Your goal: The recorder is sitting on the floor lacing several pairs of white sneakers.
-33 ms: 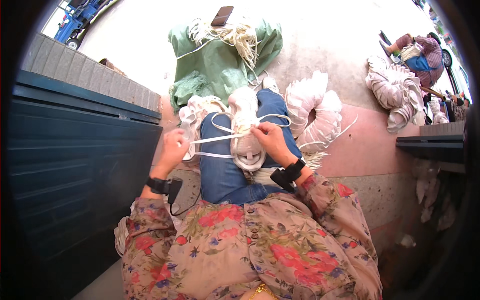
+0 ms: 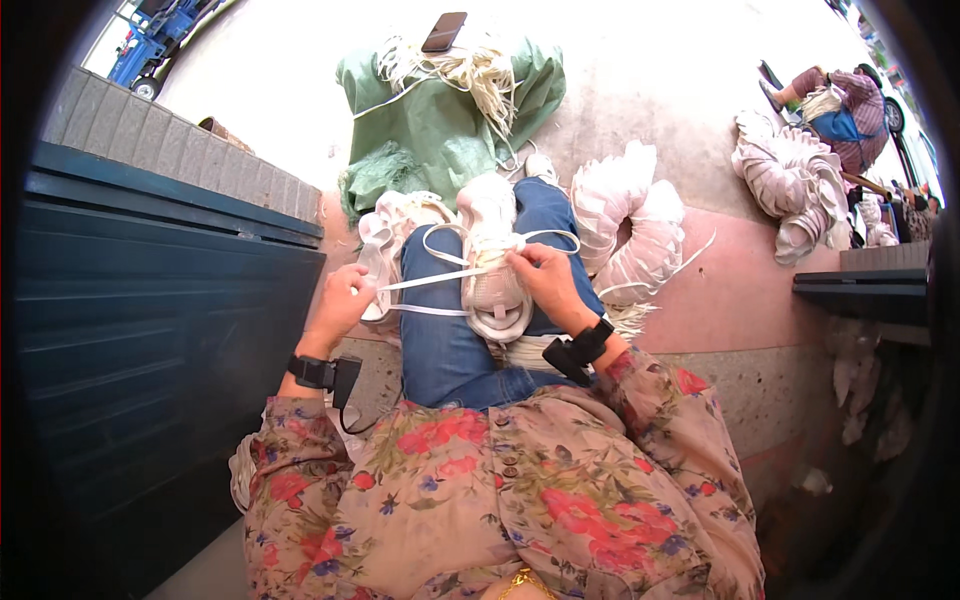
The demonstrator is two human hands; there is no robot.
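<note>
A white sneaker [image 2: 492,300] lies lengthwise over my legs, with loops of lace standing out on both sides of it. From its eyelets a flat white shoelace [image 2: 428,280] runs taut to the left, where my left hand [image 2: 343,303] pinches its end. My right hand [image 2: 552,285] is closed at the shoe's right side, thumb and fingertips pressed together at the lacing. What exactly those fingertips grip is partly hidden, though it appears to be lace. A second length of lace hangs lower, between the shoe and my left hand.
Beyond my knees, a green sack [image 2: 425,135] carries bundled laces [image 2: 490,90] and a phone [image 2: 444,32]. White shoe parts [image 2: 630,225] form a ring at my right. A dark blue panel [image 2: 160,350] stands close on the left. Another person [image 2: 860,110] sits at the far right.
My left hand has shifted slightly toward me, and my right hand slightly to the right. The sneaker stays in place.
</note>
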